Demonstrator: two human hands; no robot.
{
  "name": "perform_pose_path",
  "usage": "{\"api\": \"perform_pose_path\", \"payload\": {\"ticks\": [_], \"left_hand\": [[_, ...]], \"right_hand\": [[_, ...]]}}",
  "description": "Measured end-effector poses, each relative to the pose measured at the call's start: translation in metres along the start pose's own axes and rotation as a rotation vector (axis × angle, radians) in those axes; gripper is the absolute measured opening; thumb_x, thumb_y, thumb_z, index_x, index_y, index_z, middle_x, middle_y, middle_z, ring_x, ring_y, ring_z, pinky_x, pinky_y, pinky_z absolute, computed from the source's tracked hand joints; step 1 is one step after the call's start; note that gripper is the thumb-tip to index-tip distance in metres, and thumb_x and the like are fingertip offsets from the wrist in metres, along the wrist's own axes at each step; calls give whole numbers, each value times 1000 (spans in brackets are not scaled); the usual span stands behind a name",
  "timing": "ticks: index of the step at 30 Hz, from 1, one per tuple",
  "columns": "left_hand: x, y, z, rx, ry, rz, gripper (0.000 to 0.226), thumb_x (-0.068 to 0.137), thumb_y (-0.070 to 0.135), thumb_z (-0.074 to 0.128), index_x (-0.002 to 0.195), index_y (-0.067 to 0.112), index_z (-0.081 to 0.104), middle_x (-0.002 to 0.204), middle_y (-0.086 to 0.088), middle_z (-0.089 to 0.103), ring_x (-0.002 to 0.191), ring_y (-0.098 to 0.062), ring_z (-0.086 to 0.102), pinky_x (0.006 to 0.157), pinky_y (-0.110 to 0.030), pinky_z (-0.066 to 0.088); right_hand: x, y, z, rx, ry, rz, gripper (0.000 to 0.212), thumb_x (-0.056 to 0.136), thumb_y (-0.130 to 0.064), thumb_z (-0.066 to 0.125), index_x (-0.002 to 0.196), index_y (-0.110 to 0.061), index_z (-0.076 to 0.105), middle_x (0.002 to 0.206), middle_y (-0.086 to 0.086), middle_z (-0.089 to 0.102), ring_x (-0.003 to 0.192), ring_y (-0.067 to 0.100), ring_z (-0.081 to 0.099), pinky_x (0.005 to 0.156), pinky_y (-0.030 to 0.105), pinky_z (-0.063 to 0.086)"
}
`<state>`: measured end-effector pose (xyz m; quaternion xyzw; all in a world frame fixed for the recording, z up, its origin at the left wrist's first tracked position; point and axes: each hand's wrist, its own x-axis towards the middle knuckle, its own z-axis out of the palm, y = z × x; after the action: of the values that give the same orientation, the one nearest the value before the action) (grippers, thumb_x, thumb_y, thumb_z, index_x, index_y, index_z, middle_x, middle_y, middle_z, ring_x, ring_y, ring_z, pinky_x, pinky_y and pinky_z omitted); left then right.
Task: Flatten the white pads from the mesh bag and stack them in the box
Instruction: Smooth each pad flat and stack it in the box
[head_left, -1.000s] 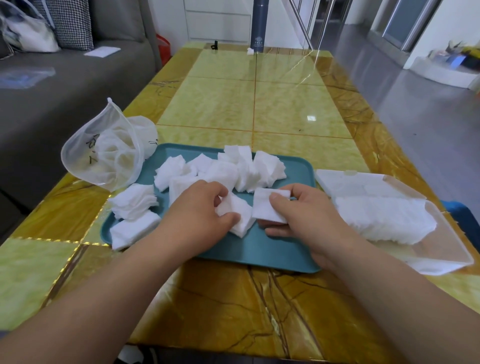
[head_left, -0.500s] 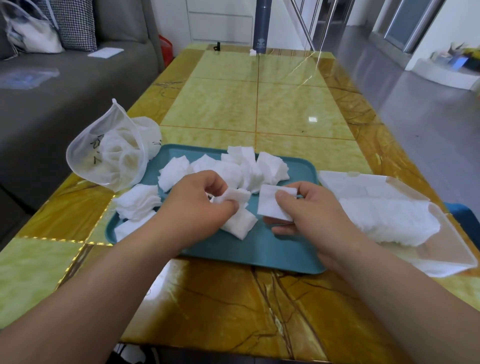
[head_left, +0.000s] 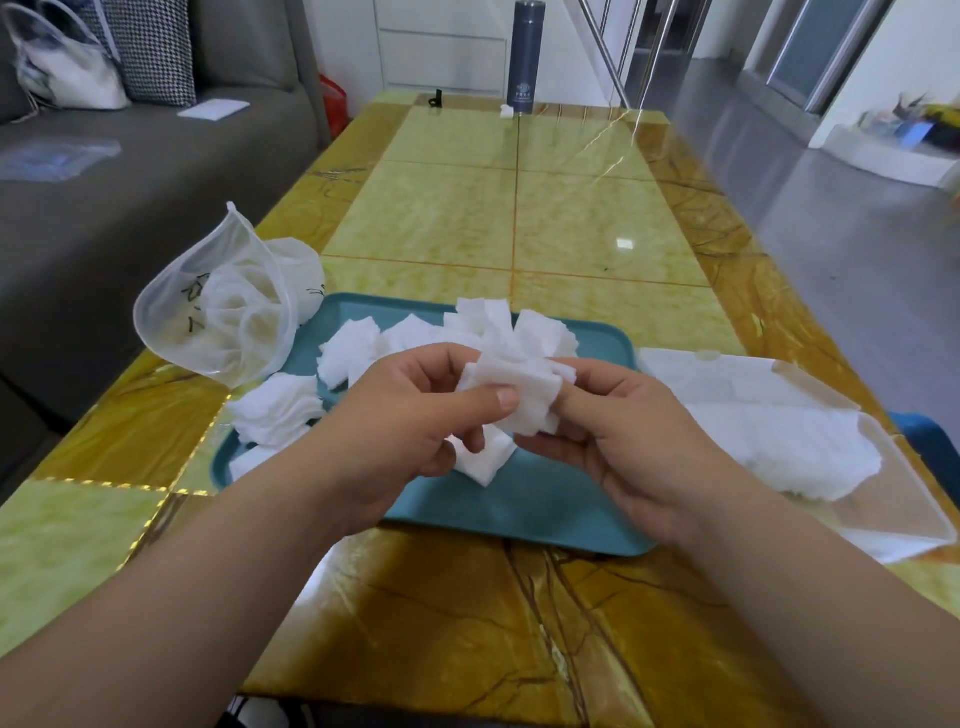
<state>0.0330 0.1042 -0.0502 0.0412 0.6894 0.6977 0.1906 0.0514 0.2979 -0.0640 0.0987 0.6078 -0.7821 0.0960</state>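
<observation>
Fingers (head_left: 488, 402) of my left hand (head_left: 395, 431) and right hand (head_left: 623, 441) pinch one crumpled white cotton pad (head_left: 519, 384) above the teal plastic tray (head_left: 519, 512); the clear plastic box (head_left: 904, 499) lies rightward, nearer the right hand.

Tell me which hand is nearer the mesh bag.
Left. The left hand sits over the tray, just right of the mesh bag, pinching a white pad. The right hand holds the same pad from the far side, closer to the box.
</observation>
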Motion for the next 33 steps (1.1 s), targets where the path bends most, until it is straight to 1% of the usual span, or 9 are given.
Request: {"api": "perform_pose_path", "payload": {"ticks": [2, 4, 8, 12, 14, 18, 22, 26, 33], "left_hand": [[1, -5, 1, 98, 54, 14, 4, 89, 15, 78, 89, 19, 78, 78, -1, 65, 60, -10, 51, 47, -19, 34], [2, -7, 0, 125, 82, 28, 5, 89, 16, 79, 91, 20, 80, 78, 3, 67, 61, -8, 52, 49, -17, 37], [2, -5, -1, 78, 70, 66, 9, 86, 10, 80, 92, 15, 79, 77, 1, 67, 60, -11, 51, 50, -20, 37], [1, -2, 0, 13, -9, 74, 27, 86, 3, 78, 110, 17, 74, 88, 0, 72, 55, -10, 48, 49, -20, 39], [2, -2, 2, 46, 24, 65, 33, 86, 1, 78, 112, 19, 72, 89, -1, 76, 55, -9, 53, 48, -18, 41], [3, -4, 2, 71, 91, 58, 27, 84, 4, 82, 106, 14, 70, 81, -1, 75, 54, -8, 56, 47, -16, 40], [4, -6, 0, 95, 108, 61, 22, 83, 10, 84, 100, 16, 71, 78, 1, 71, 59, -11, 55, 49, -19, 40], [5, -7, 2, 42, 128, 54, 20, 81, 12, 85, 96, 18, 72, 78, -1, 70, 60, -12, 54, 50, -22, 39], [5, -8, 5, -79, 143, 23, 23, 82, 9, 83, 102, 11, 71, 75, -1, 69, 58, -11, 51, 49, -22, 37]], "right_hand": [[-2, -1, 1, 16, -78, -1, 25, 97, -8, 66, 120, -4, 75, 115, 15, 78, 111, 30, 75, 92, 38, 63], [-2, -1, 2, 6, -120, -5, 26, 98, -9, 65, 122, -5, 74, 116, 14, 78, 112, 29, 74, 96, 38, 61], [-1, 1, 1, -67, -109, -26, 26, 99, -9, 65, 123, -10, 76, 119, 12, 78, 119, 29, 71, 102, 43, 58], [-3, 0, 1, -42, -123, -8, 27, 99, -6, 64, 123, -9, 75, 118, 11, 78, 117, 28, 72, 100, 41, 59], [-4, -1, 1, -22, -138, -3, 26, 99, -7, 64, 122, -7, 74, 116, 13, 78, 115, 30, 73, 98, 39, 60], [-4, -1, 1, -15, -151, -5, 27, 100, -9, 63, 124, -5, 73, 116, 14, 78, 113, 29, 74, 94, 35, 62], [-4, -2, 2, 26, -173, 6, 27, 104, -8, 58, 127, -4, 71, 118, 13, 78, 114, 27, 74, 95, 35, 61], [-3, -2, 4, 63, -180, 8, 28, 106, -7, 53, 128, -4, 70, 120, 13, 77, 116, 28, 73, 99, 36, 59], [-3, -4, 6, 122, -167, 53, 31, 106, -3, 49, 130, -2, 68, 123, 16, 76, 120, 32, 70, 101, 41, 57]]}}
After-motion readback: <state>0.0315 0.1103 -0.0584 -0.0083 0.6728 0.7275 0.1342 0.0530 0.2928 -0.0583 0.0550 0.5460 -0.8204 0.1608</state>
